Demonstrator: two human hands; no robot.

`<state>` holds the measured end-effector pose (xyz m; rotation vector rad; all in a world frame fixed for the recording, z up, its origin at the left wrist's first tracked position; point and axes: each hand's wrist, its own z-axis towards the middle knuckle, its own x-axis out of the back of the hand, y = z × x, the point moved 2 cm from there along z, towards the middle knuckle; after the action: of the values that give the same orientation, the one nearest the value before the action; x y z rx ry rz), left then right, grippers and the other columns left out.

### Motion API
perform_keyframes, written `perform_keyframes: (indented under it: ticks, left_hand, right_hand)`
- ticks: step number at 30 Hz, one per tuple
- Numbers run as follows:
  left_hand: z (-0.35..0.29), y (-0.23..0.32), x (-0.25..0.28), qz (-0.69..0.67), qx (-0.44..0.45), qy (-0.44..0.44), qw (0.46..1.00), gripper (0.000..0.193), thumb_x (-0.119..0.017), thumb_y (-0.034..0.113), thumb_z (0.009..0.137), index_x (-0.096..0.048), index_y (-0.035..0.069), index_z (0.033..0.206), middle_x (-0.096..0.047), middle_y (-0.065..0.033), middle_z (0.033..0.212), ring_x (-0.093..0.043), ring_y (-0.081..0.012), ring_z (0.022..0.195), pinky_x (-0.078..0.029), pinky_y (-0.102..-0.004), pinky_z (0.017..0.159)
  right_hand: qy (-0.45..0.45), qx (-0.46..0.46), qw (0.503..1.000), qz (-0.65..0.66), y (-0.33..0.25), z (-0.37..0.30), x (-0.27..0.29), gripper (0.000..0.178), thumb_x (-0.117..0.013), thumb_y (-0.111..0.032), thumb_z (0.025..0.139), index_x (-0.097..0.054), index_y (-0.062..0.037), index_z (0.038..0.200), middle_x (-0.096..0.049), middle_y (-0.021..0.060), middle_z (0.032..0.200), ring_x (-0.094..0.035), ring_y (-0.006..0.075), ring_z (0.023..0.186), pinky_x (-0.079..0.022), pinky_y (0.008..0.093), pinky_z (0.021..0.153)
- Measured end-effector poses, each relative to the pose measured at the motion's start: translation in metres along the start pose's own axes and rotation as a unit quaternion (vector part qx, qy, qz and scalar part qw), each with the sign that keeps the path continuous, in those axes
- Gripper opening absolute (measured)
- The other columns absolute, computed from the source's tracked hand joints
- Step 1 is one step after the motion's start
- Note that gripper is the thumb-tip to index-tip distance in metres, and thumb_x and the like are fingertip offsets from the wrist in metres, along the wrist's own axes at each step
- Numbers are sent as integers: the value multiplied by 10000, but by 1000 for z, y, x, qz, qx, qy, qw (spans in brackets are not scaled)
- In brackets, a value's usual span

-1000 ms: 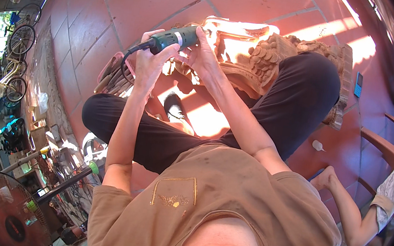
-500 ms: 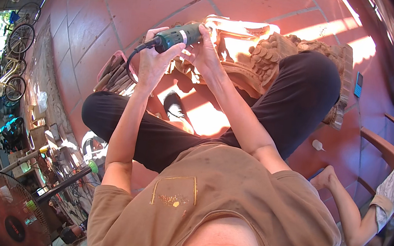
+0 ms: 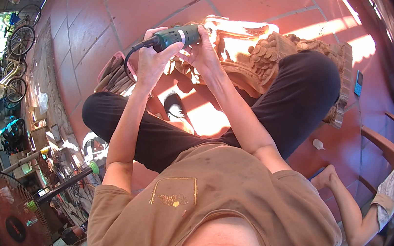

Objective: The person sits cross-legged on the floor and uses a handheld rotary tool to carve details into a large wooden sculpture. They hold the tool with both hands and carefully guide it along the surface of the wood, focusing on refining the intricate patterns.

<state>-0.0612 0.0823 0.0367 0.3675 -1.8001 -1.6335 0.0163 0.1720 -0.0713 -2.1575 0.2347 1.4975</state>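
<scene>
A green corded rotary tool [image 3: 172, 37] lies across both my hands, over the near left part of a carved wooden piece [image 3: 266, 58]. My left hand [image 3: 155, 56] is closed round its rear end, where the black cord [image 3: 128, 58] comes out and loops down. My right hand [image 3: 206, 50] grips the front end, fingers bent about it. The tool's tip and what it touches are hidden behind my right hand. Strong sunlight bleaches the middle of the carving, and round scale-like shapes cover its right part, next to my knee.
A bundle of slim chisel-like tools [image 3: 115, 76] rests left of the carving. A phone [image 3: 358, 84] and a small white bottle [image 3: 318, 145] lie on the tiled floor at right. Another person's leg [image 3: 351, 211] and a brown chair [image 3: 386, 141] are beyond. A fan [image 3: 16, 209] stands lower left.
The rotary tool and both hands have barely shifted, slightly left. The grip is the same.
</scene>
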Motion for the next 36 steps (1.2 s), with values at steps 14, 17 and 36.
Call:
perform_keyframes:
  ticks: [14,17,36]
  left_hand:
    - [-6,10,-5,12,-21,-11,1000,516,-799,109,788,-519,-26,1199,-641,-110,1038,-636,-128,888,-534,-235,760]
    - [-3,10,1,17,6,-12,1000,501,-798,120,787,-535,-26,1188,-645,-110,1036,-636,-125,887,-531,-232,756]
    - [-7,12,-9,-13,-2,-20,1000,533,-793,72,793,-490,-30,1220,-631,-122,1071,-630,-124,907,-542,-227,741]
  right_hand:
    - [6,-6,1000,-10,-2,-2,0,453,-562,-548,939,-526,-152,1156,-606,35,1068,-622,153,998,-562,432,869]
    - [4,-3,1000,8,1,-4,-1,455,-560,-545,942,-524,-148,1161,-594,37,1073,-614,153,1000,-565,427,864]
    - [19,-1,999,-34,-9,-6,-6,452,-560,-560,934,-529,-160,1141,-618,29,1064,-627,145,969,-568,439,869]
